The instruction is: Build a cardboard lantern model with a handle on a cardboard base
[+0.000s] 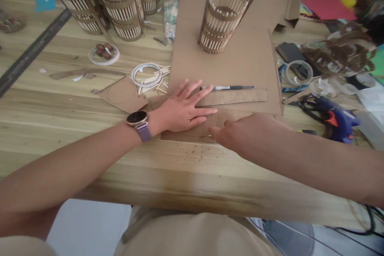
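My left hand [186,110] lies flat with fingers spread, pressing on a brown cardboard piece [183,135] near the table's front. Close by on the same piece is my right hand [243,130], its fingers curled together at the cardboard's near edge. Whatever it grips, if anything, is hidden. Just beyond the hands rests a narrow cardboard strip [240,97], with a dark pen [231,87] along its far side. Both lie over a large cardboard sheet [228,68]. Small dark crumbs dot the wood before the hands.
A stick-and-cardboard basket [217,28] stands on the sheet; similar cylinders [123,12] crowd the back left. Tape rolls [146,75], loose sticks [159,82] and a cardboard scrap [121,94] lie left. On the right are a blue glue gun [342,122] and a phone [294,58].
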Demonstrator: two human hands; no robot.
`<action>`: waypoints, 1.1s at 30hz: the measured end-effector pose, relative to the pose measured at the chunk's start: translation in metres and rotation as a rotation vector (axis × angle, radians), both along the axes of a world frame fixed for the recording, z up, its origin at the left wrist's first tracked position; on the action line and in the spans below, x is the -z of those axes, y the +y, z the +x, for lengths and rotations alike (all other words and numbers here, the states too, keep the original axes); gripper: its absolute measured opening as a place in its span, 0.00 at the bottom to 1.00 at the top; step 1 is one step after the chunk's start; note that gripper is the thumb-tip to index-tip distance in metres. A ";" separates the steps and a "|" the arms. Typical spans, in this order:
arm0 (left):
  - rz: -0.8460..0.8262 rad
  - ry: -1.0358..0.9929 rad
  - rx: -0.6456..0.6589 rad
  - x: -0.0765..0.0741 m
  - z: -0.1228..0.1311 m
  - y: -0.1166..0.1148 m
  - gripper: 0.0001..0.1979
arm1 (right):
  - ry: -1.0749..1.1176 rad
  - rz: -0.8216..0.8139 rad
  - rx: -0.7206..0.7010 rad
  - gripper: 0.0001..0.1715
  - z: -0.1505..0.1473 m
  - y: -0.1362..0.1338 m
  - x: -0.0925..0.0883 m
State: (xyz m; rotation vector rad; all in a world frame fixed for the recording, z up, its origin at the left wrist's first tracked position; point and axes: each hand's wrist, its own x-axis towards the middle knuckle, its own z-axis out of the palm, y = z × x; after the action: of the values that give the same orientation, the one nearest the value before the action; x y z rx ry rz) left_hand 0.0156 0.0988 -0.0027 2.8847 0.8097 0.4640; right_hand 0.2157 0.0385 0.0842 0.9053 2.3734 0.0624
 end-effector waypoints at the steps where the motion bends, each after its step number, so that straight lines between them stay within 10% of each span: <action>1: -0.002 0.000 0.000 0.000 0.000 0.000 0.19 | -0.036 0.006 -0.014 0.23 0.001 0.000 -0.001; 33: -0.042 0.013 -0.010 -0.002 0.000 -0.001 0.19 | -0.109 -0.006 0.092 0.37 0.048 -0.009 -0.003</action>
State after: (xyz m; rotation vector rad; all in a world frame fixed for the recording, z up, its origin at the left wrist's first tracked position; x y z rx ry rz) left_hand 0.0159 0.0982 -0.0008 2.8494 0.8259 0.4237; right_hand 0.2637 0.0300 0.0875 0.9818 2.2275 0.0666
